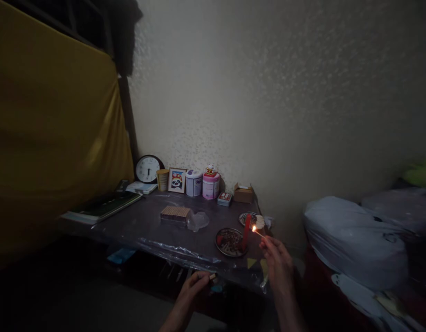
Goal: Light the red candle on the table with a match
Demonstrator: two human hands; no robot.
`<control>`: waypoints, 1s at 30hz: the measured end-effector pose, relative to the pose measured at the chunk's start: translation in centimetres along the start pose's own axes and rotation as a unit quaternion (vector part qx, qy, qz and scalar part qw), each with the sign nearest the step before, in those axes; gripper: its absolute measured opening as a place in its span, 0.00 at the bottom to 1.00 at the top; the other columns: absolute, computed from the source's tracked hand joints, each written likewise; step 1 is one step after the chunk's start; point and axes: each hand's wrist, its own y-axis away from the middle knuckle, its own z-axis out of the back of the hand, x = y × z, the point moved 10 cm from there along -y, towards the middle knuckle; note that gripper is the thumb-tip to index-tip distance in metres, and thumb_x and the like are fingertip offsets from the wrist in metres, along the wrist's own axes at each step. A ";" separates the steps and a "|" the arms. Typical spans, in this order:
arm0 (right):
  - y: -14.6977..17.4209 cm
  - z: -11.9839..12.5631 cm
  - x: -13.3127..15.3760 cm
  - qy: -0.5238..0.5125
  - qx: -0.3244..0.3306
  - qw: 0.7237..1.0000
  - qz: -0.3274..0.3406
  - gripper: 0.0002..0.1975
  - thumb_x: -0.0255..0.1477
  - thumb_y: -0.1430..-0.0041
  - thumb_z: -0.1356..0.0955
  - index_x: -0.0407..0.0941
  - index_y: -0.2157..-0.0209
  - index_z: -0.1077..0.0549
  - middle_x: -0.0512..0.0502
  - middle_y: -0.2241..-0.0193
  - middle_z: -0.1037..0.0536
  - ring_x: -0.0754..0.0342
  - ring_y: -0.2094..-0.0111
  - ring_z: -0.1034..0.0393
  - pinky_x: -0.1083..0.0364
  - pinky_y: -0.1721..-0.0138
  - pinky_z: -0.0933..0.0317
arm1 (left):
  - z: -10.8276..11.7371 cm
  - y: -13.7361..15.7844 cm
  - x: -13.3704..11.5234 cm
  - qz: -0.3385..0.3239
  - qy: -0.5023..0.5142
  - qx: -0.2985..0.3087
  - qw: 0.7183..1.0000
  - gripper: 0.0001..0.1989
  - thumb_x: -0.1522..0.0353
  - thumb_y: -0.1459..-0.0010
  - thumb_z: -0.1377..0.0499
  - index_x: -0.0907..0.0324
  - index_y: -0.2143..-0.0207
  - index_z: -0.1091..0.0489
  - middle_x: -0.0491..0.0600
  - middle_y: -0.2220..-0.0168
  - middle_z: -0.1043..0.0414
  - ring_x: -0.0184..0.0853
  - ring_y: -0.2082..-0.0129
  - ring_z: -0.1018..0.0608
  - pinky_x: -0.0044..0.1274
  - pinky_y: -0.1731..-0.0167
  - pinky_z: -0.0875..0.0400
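Observation:
My right hand (pixel 277 258) pinches a burning match (pixel 259 233) between thumb and fingertips, its small flame pointing left. Just left of the flame, a red candle (pixel 246 230) stands upright, not visibly lit. The candle rises at the right side of a round metal plate (pixel 218 249) filled with dark and pale bits, with another reddish piece at its left. Lower down, by the table's front edge, my left hand (pixel 195 282) is closed on a small matchbox (pixel 212 276), mostly hidden by the fingers.
A second plate (pixel 241 223) lies behind the candle. A block of packed small boxes (pixel 174 214) and crumpled clear plastic (pixel 198 221) are mid-table. A clock (pixel 148 169), picture frame (pixel 177 180), tins (pixel 210 188) and cardboard box (pixel 243 193) line the wall. White bags (pixel 354 235) bulge at right.

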 end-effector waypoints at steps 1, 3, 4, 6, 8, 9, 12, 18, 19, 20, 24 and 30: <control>-0.1 0.0 0.1 -0.001 0.004 1.000 0.000 0.22 0.35 0.71 0.24 0.41 0.71 0.29 0.50 0.73 0.28 0.61 0.71 0.34 0.62 0.66 0.37 | 0.1 0.0 0.2 0.001 0.009 0.002 1.000 0.17 0.57 0.41 0.33 0.64 0.62 0.26 0.55 0.63 0.31 0.43 0.61 0.31 0.23 0.63 0.39; -0.4 0.1 0.0 -0.011 -0.005 1.000 -0.016 0.23 0.34 0.73 0.24 0.40 0.71 0.28 0.50 0.72 0.28 0.61 0.71 0.34 0.62 0.66 0.37 | 0.3 -0.2 0.4 0.004 0.017 -0.003 1.000 0.18 0.57 0.42 0.33 0.64 0.62 0.26 0.56 0.62 0.31 0.45 0.60 0.31 0.24 0.61 0.38; -0.6 0.2 0.2 -0.009 -0.007 1.000 -0.016 0.23 0.34 0.73 0.24 0.40 0.71 0.28 0.50 0.72 0.28 0.61 0.71 0.34 0.62 0.67 0.37 | 0.3 -0.3 0.5 0.005 0.016 -0.006 1.000 0.17 0.58 0.41 0.34 0.64 0.61 0.27 0.56 0.62 0.31 0.45 0.60 0.31 0.24 0.61 0.38; -1.0 0.2 0.6 -0.004 -0.010 1.000 -0.013 0.22 0.33 0.72 0.24 0.39 0.70 0.28 0.49 0.71 0.28 0.61 0.71 0.34 0.62 0.68 0.38 | 0.2 -0.8 0.4 0.007 0.014 -0.009 1.000 0.17 0.57 0.40 0.34 0.63 0.60 0.27 0.54 0.63 0.31 0.44 0.63 0.30 0.24 0.65 0.36; -1.5 0.2 1.1 0.000 -0.011 1.000 -0.004 0.22 0.33 0.71 0.24 0.39 0.70 0.27 0.50 0.71 0.28 0.61 0.71 0.35 0.62 0.68 0.39 | -0.4 -1.4 -0.2 0.000 0.025 0.001 1.000 0.17 0.57 0.41 0.34 0.63 0.60 0.26 0.54 0.64 0.31 0.44 0.64 0.29 0.24 0.67 0.35; -1.8 0.2 1.3 0.001 -0.011 1.000 0.001 0.22 0.33 0.70 0.24 0.39 0.70 0.27 0.50 0.70 0.28 0.62 0.71 0.35 0.62 0.68 0.39 | -0.9 -1.8 -0.7 -0.004 0.034 0.007 0.999 0.17 0.58 0.42 0.32 0.63 0.61 0.26 0.55 0.63 0.31 0.45 0.62 0.30 0.24 0.66 0.35; -2.7 0.1 2.0 0.002 -0.010 1.000 0.011 0.23 0.35 0.70 0.24 0.39 0.69 0.27 0.49 0.69 0.27 0.61 0.70 0.35 0.62 0.67 0.39 | -1.8 -3.0 -2.8 -0.024 0.068 -0.003 0.997 0.18 0.59 0.47 0.29 0.63 0.61 0.26 0.56 0.62 0.30 0.44 0.59 0.31 0.23 0.63 0.36; -4.0 -0.9 3.5 0.013 0.005 0.999 0.039 0.22 0.35 0.68 0.24 0.40 0.69 0.27 0.48 0.68 0.27 0.60 0.68 0.35 0.62 0.66 0.39 | -2.1 -5.7 -6.1 -0.087 0.039 -0.050 0.994 0.19 0.59 0.48 0.29 0.63 0.61 0.27 0.57 0.58 0.31 0.46 0.54 0.33 0.25 0.56 0.38; -4.2 -1.1 3.7 0.013 0.006 0.999 0.045 0.22 0.35 0.69 0.24 0.39 0.70 0.27 0.48 0.69 0.27 0.61 0.69 0.35 0.62 0.66 0.39 | -2.0 -6.1 -6.3 -0.094 0.036 -0.053 0.993 0.19 0.60 0.48 0.29 0.63 0.61 0.27 0.57 0.57 0.31 0.47 0.53 0.33 0.26 0.55 0.39; -4.5 -1.3 3.9 0.012 0.008 0.999 0.050 0.22 0.35 0.69 0.24 0.39 0.70 0.27 0.48 0.70 0.28 0.61 0.69 0.35 0.62 0.66 0.39 | -2.0 -6.6 -6.5 -0.099 0.031 -0.056 0.993 0.19 0.60 0.48 0.29 0.63 0.60 0.27 0.57 0.57 0.32 0.48 0.52 0.33 0.27 0.55 0.39; -5.4 -1.5 4.1 0.023 0.012 0.997 0.068 0.23 0.36 0.68 0.24 0.37 0.70 0.28 0.48 0.71 0.28 0.61 0.71 0.36 0.62 0.67 0.40 | -0.7 -7.6 -6.6 -0.106 0.001 -0.100 0.989 0.23 0.58 0.53 0.28 0.64 0.61 0.26 0.57 0.57 0.32 0.49 0.54 0.33 0.26 0.59 0.36; -5.9 -1.3 3.4 0.029 0.013 0.997 0.063 0.25 0.37 0.69 0.24 0.37 0.69 0.28 0.48 0.71 0.28 0.61 0.70 0.36 0.62 0.67 0.40 | 1.8 -7.1 -6.1 -0.109 -0.001 -0.146 0.983 0.24 0.57 0.58 0.26 0.63 0.63 0.25 0.54 0.58 0.33 0.46 0.55 0.33 0.23 0.60 0.36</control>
